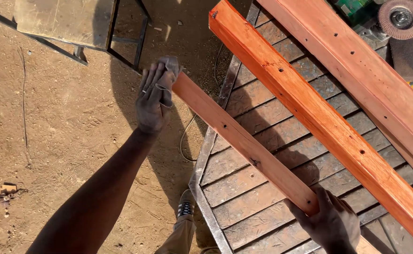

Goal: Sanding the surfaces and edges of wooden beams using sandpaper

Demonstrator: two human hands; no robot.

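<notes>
While the left hand (pixel 154 96) presses a grey cloth (pixel 169 70) over the plank (pixel 244 141) end, hiding it, the right hand (pixel 331 221) grips the plank's near part on the table (pixel 234 207).

The narrow reddish-orange wooden plank (pixel 244 141) looks smoothly planed with a light satin stain, its grain faint, and a crumpled grey cloth rag (pixel 167 77) of soft matt fabric lies pressed on its end. Two broader orange-red wooden beams (pixel 310 113) beside it carry a wetter, glossier coat with visible grain and small dark holes. They lie on a worn slatted wooden tabletop (pixel 244 207), rough, dull and brown, edged by a scuffed grey metal frame (pixel 204 155), above dry, gritty sandy ground (pixel 60 122).
</notes>
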